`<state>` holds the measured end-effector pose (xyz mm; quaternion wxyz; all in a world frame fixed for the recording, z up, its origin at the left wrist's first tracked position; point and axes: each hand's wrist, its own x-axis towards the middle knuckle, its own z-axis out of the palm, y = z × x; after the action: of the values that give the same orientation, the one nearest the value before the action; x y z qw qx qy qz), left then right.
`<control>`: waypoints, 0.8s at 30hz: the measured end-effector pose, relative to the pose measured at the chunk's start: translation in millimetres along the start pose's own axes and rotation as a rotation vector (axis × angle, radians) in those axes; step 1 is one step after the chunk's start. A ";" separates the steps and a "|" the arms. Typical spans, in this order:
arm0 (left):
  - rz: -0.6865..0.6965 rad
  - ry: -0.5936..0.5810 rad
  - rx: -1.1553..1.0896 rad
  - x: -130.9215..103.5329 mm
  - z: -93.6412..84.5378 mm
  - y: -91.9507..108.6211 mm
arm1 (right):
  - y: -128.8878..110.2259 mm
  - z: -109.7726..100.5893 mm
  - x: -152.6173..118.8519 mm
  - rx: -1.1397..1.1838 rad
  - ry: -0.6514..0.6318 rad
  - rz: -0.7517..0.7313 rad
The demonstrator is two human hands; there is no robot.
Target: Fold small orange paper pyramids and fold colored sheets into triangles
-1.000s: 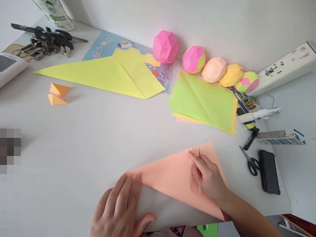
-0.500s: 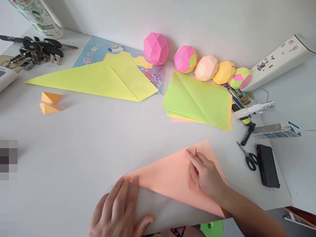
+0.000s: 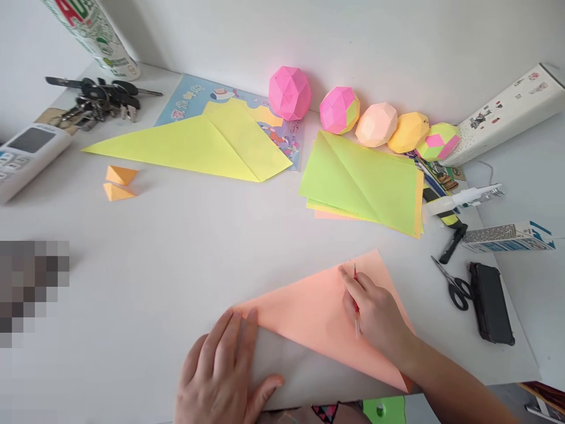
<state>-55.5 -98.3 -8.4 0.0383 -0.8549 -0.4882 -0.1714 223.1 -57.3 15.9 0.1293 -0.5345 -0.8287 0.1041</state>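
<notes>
A folded peach-coloured sheet of paper (image 3: 304,315) lies at the front of the table, its narrow tip to the left. My left hand (image 3: 220,365) rests flat with fingertips on that tip and thumb spread away. On the wider part sits my right hand (image 3: 375,312), its index fingertip on the upper folded edge. A thin red pen refill (image 3: 355,300) with a clear end is held in the right hand, pointing up past the fingers. Part of the paper is hidden under the right hand and forearm.
Behind lie a folded yellow sheet (image 3: 185,144) and a stack of green paper (image 3: 362,182). Paper balls, including a pink one (image 3: 289,93), line the wall. Scissors (image 3: 457,288) and a black case (image 3: 492,303) are at right. Keys (image 3: 101,97) and orange folded pieces (image 3: 120,184) are at left.
The camera view has turned slightly left, so everything appears further right. Both hands keep nearly the same places on the peach paper.
</notes>
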 end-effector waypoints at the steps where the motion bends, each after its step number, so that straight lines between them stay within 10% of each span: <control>1: -0.007 -0.009 -0.005 -0.1 0.0 0.5 | 0.3 -0.3 0.3 -0.022 0.009 -0.013; 24: -0.127 -0.106 -0.028 -4.1 0.9 9.7 | 12.0 2.5 6.3 -0.218 0.141 -0.142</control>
<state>-48.9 -106.5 -9.6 -0.0105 -0.8305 -0.5404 -0.1349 230.1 -46.8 10.4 0.1353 -0.4912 -0.8598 -0.0337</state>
